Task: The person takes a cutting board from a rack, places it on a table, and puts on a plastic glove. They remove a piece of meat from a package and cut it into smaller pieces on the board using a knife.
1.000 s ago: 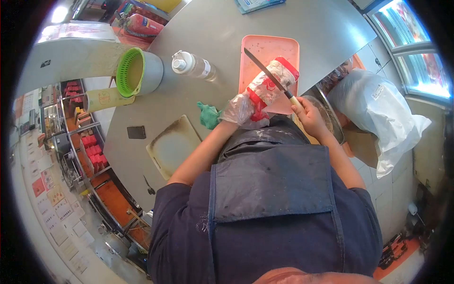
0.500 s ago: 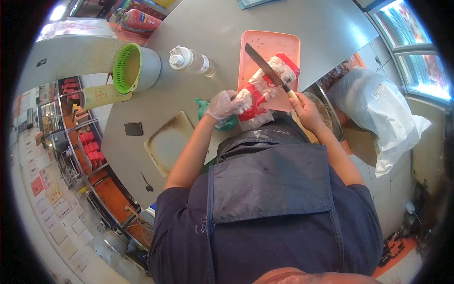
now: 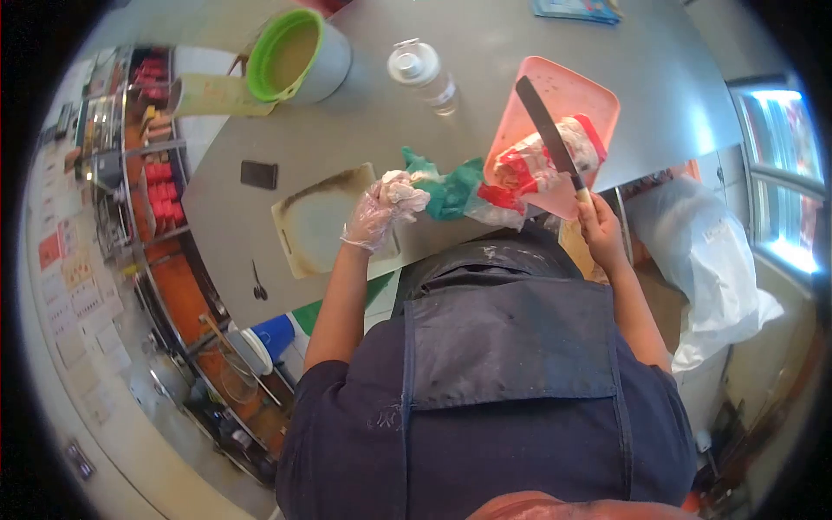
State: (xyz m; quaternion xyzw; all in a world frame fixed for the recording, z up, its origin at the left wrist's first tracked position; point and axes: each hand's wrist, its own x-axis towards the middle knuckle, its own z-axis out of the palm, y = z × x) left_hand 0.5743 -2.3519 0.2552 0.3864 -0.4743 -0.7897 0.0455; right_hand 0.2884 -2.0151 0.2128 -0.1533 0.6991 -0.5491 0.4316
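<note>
While a table [image 3: 355, 143] carries a pink tray [image 3: 582, 97] and cutting board [image 3: 319, 218] along its near edge, a red-and-white bag [image 3: 525, 168] overlaps the tray's near corner. The right hand [image 3: 601, 227], fingers wrapped tight, holds a knife [image 3: 549, 132] above it; the gloved left hand [image 3: 371, 218], fingers curled, clasps a whitish lump [image 3: 404, 192] over the board's right edge.

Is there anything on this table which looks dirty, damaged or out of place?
The pale board looks odd: dark brown stains run along parts of its edge. The red-and-white package also lies askew, its near end reaching past the pink tray.
</note>
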